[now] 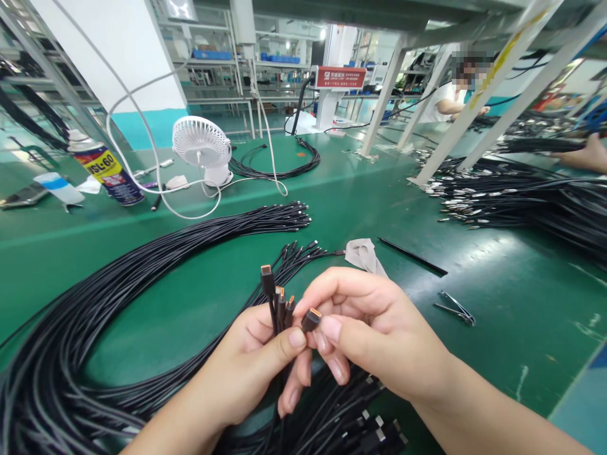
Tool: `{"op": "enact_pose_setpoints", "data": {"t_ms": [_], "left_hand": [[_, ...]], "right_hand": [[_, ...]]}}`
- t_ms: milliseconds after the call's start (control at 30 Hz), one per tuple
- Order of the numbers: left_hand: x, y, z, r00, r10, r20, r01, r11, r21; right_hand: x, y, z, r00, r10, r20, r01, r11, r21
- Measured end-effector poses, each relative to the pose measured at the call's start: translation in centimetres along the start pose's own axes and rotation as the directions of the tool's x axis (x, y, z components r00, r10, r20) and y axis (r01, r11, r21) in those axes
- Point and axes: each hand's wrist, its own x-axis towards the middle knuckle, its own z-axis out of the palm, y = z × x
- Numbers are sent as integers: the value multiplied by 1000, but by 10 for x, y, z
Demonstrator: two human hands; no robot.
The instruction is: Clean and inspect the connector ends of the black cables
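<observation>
My left hand (258,363) is closed around several black USB-C cables (268,279), whose plug ends with orange insides stick up above the fingers. One more USB-C plug (312,318) leans to the right, its opening facing up, between the left thumb and my right hand (379,322). My right thumb and index finger are closed at this plug, while the other fingers curl beneath it. Below both hands lies a bundle of black cables with metal-tipped plugs (377,423). To the left, a thick looped bundle of black cables (118,278) spreads over the green table.
On the green table (360,202) stand a white fan (202,142) and a spray can (107,167). A nail clipper (458,309), a thin black stick (412,256) and a pale cloth strip (363,253) lie to the right. Cables are piled at far right, near a co-worker's hand (585,155).
</observation>
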Motion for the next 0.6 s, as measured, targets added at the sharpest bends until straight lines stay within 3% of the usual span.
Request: {"op": "enact_pose_setpoints", "data": {"t_ms": [600], "left_hand": [[0, 2, 2, 1000, -9, -12, 9, 1000, 8]], "right_hand": [[0, 1, -1, 1000, 5, 7, -5, 1000, -10]]}}
